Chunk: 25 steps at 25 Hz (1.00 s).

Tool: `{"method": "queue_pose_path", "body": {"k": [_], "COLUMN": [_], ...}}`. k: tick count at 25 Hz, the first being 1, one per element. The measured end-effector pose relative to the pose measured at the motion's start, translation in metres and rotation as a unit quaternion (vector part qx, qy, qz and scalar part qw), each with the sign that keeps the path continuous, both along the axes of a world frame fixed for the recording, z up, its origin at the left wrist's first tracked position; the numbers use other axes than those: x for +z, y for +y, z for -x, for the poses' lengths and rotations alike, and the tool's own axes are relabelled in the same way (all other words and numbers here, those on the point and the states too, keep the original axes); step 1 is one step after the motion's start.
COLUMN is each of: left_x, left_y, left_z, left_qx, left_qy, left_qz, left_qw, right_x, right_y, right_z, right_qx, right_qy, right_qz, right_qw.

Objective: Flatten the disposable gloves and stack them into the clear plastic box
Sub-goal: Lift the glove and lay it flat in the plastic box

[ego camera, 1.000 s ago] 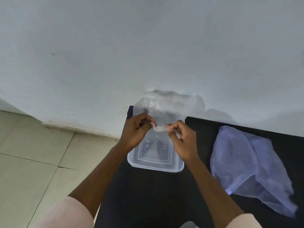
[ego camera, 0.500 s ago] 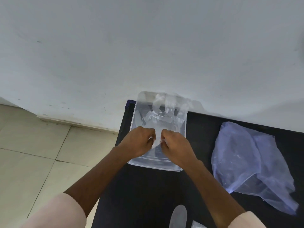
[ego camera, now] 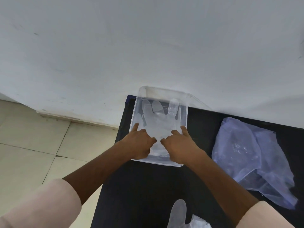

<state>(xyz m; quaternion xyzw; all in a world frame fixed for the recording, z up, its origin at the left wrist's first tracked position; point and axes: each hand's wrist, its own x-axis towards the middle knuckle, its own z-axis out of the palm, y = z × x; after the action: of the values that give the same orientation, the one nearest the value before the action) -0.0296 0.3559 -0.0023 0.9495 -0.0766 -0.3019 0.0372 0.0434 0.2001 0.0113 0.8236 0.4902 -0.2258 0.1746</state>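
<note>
Tiled floor (ego camera: 29, 145) at left, beside the black worktop (ego camera: 148, 186). Left hand (ego camera: 139, 143) and right hand (ego camera: 179, 145) rest inside the clear plastic box (ego camera: 185, 112), which stands at the worktop's far left corner against the white wall (ego camera: 148, 46). Both press down on the near part of a disposable glove (ego camera: 158, 122) lying flat in the box, fingers loosely curled, forefingers extended, pinching nothing. Another glove (ego camera: 178, 213) lies at the near edge. A bluish plastic bag (ego camera: 250, 155) lies at right, well apart.
</note>
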Motion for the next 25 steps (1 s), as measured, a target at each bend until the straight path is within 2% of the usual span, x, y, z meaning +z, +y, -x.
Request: {"method": "queue_pose_path", "body": {"k": [4, 7, 9, 11, 13, 16, 18, 21, 23, 25], "left_x": [0.007, 0.018, 0.026, 0.033, 0.036, 0.036, 0.037, 0.038, 0.042, 0.047], "left_y": [0.001, 0.007, 0.018, 0.031, 0.039, 0.036, 0.027, 0.016, 0.006, -0.007], "left_z": [-0.003, -0.006, -0.012, -0.021, -0.029, -0.038, -0.041, -0.041, -0.036, -0.029], "left_qx": [-0.064, -0.066, -0.045, 0.034, 0.133, 0.233, 0.280, 0.355, 0.425, 0.455], "left_qy": [0.052, 0.064, 0.009, -0.065, -0.122, -0.157, -0.158, -0.145, -0.115, -0.103], "left_qz": [-0.030, -0.012, 0.035, 0.124, 0.226, 0.340, 0.390, 0.440, 0.487, 0.511], "left_qw": [0.996, 0.996, 0.998, 0.990, 0.957, 0.898, 0.863, 0.812, 0.754, 0.721], "right_x": [0.008, 0.014, 0.013, 0.009, -0.001, -0.013, -0.009, 0.012, 0.031, 0.043], "right_y": [0.002, 0.003, 0.008, 0.015, 0.023, 0.028, 0.025, 0.013, -0.001, -0.015], "right_z": [-0.002, -0.001, -0.005, -0.010, -0.010, 0.001, 0.002, -0.003, -0.005, -0.003], "right_qx": [0.007, 0.017, -0.002, -0.096, -0.142, -0.129, -0.151, -0.196, -0.290, -0.397], "right_qy": [0.014, 0.036, 0.050, 0.124, 0.214, 0.284, 0.283, 0.269, 0.280, 0.282], "right_qz": [0.057, 0.078, -0.006, -0.118, -0.119, -0.042, -0.076, -0.200, -0.294, -0.392], "right_qw": [0.998, 0.996, 0.999, 0.981, 0.959, 0.949, 0.944, 0.921, 0.867, 0.781]}}
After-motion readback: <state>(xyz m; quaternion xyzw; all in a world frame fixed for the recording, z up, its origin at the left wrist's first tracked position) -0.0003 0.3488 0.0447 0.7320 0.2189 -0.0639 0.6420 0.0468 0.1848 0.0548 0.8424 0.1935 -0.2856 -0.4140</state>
